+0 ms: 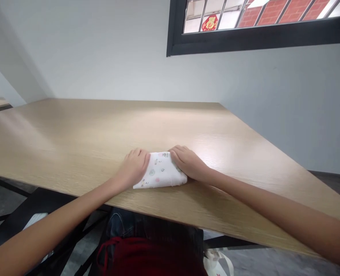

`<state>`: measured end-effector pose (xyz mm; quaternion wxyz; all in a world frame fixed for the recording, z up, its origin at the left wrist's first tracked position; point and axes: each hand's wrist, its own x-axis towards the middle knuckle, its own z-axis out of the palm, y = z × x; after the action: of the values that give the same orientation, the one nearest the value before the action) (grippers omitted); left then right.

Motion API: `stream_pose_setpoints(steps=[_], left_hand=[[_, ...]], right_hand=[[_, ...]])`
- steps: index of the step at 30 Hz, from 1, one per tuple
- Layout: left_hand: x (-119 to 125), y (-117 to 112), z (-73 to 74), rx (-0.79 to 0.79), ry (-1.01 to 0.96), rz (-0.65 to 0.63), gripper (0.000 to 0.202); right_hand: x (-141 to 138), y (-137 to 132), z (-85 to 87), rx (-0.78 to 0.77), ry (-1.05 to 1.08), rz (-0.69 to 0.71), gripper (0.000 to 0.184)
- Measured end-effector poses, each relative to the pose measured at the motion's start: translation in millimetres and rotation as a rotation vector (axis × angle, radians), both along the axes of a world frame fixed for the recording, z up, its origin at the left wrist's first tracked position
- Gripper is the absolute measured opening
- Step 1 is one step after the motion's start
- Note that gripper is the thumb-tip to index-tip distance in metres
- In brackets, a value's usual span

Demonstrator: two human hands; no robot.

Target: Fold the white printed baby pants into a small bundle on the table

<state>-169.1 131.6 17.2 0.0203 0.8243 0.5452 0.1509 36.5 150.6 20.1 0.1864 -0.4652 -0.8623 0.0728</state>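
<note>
A white folded cloth (163, 172) with small printed drawings in pale pink, green and grey lies on the wooden table near its front edge. My left hand (135, 165) is closed on its left side, thumb along the cloth. From the right, my right hand (187, 161) grips the opposite side, its fingers curled over the far corner. The cloth's two side edges are partly hidden under my hands.
The light wooden table (115, 122) reaches back to a pale wall (109, 50). A dark-framed window (239, 40) with bars is at upper right. Below the front edge are a black bench (48, 199) and a white bag (216, 264).
</note>
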Motion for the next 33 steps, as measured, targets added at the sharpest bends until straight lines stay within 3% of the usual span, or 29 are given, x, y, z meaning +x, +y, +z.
stream_pose_setpoints(steps=[5,7,9,11,16,19,23,26,29,33], left_hand=[[-20.3,2.2,18.2,-0.122,-0.104,-0.051,0.039],[-17.0,9.4,30.3,-0.210,-0.147,-0.097,0.040],[-12.2,12.6,39.5,-0.308,-0.182,-0.139,0.037],[-9.2,6.2,43.2,-0.375,-0.205,-0.143,0.032],[-15.2,-43.4,34.7,-0.410,-0.332,-0.046,0.031],[-22.9,-61.0,25.8,-0.383,-0.372,0.001,0.036],[-20.1,-58.5,10.4,-0.211,-0.287,-0.002,0.028],[1.0,-61.9,3.8,-0.187,-0.459,-0.131,0.027],[33.0,-77.6,8.3,-0.368,-0.812,-0.215,0.027],[76.5,-105.3,15.5,-0.902,-1.240,-0.376,0.028]], right_hand=[[22.0,-49.3,5.1,-0.232,0.371,0.003,0.034],[18.0,-63.5,7.4,-0.285,0.417,0.006,0.051],[13.4,-64.2,6.3,-0.286,0.399,0.033,0.073],[11.6,-52.0,2.6,-0.276,0.402,0.042,0.078],[13.9,-12.4,-4.2,-0.395,0.528,0.035,0.052],[12.2,-16.1,-1.3,-0.361,0.571,0.044,0.047],[3.2,-50.9,5.4,-0.169,0.393,0.183,0.076],[-7.2,-80.7,6.9,-0.014,0.162,0.266,0.096],[-8.4,-112.2,7.6,0.102,0.193,0.173,0.084],[29.6,-162.3,-0.5,0.095,0.308,-0.036,0.056]])
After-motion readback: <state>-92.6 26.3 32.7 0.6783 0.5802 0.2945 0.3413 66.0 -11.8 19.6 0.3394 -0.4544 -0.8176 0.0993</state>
